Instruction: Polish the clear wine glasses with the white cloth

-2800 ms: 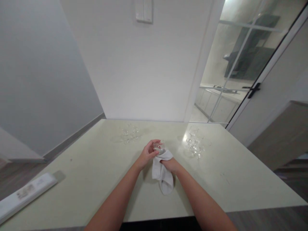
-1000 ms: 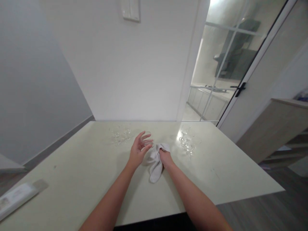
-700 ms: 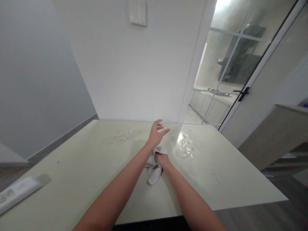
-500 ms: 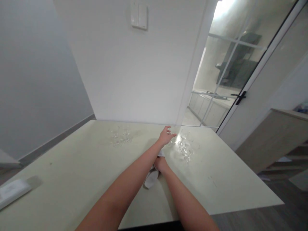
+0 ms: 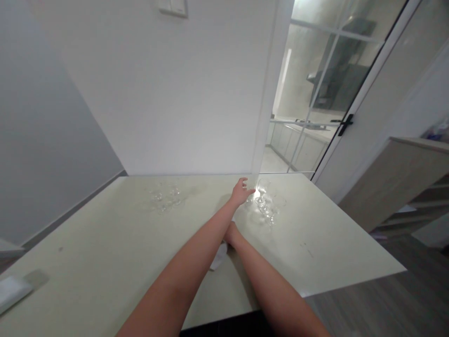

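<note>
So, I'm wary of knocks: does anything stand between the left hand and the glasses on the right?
Only a faint glass by the left hand; whether it's held is unclear. Nothing else visible stands before the glasses.

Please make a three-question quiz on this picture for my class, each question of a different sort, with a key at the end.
1. True or false: all the clear glasses on the table are to the left of the left hand in the picture.

2. Multiple choice: which hand is farther forward, toward the wall?
A) the right hand
B) the left hand
C) both equally

3. Fill in the blank: the white cloth is partly hidden behind the left ______.

Key:
1. False; one group is to its left, but another is to its right.
2. B
3. forearm
</note>
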`<move>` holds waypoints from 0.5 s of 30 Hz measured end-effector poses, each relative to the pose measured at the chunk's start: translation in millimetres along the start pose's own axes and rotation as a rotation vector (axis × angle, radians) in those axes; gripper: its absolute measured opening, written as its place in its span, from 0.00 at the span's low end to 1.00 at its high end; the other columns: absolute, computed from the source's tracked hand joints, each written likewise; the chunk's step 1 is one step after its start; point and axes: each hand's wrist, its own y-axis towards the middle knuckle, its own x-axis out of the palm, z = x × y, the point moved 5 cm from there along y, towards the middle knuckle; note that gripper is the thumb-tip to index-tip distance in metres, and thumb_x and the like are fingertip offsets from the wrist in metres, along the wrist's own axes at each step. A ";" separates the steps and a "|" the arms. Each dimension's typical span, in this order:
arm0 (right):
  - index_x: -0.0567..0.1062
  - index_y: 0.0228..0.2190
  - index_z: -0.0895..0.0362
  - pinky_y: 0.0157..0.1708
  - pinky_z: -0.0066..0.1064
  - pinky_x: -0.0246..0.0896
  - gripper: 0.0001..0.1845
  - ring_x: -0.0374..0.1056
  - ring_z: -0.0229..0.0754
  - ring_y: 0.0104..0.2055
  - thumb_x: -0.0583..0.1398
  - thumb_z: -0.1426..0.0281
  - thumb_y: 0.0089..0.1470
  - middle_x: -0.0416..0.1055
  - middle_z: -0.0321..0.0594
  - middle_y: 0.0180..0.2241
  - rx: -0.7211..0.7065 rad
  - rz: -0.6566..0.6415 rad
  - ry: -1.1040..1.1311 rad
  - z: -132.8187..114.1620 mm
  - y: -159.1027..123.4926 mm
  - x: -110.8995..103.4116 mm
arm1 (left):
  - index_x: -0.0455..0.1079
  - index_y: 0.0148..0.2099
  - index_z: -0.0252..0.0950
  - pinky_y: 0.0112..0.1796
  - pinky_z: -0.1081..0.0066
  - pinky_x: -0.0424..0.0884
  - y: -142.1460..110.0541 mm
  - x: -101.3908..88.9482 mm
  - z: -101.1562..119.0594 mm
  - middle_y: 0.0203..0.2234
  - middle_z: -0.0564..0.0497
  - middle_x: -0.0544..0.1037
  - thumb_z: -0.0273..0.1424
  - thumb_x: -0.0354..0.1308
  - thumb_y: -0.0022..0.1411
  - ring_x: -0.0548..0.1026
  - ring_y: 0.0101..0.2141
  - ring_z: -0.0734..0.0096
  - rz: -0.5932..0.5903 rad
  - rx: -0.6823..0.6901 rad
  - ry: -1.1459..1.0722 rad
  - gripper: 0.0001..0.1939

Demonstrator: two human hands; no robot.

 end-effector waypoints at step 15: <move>0.76 0.19 0.52 0.57 0.51 0.57 0.09 0.67 0.62 0.53 0.62 0.79 0.35 0.79 0.43 0.36 0.124 0.078 0.393 10.8 0.6 2.5 | 0.57 0.58 0.34 0.47 0.60 0.67 -15.5 -3.8 19.0 0.52 0.35 0.67 0.34 0.72 0.42 0.70 0.50 0.55 0.016 0.065 -0.017 0.42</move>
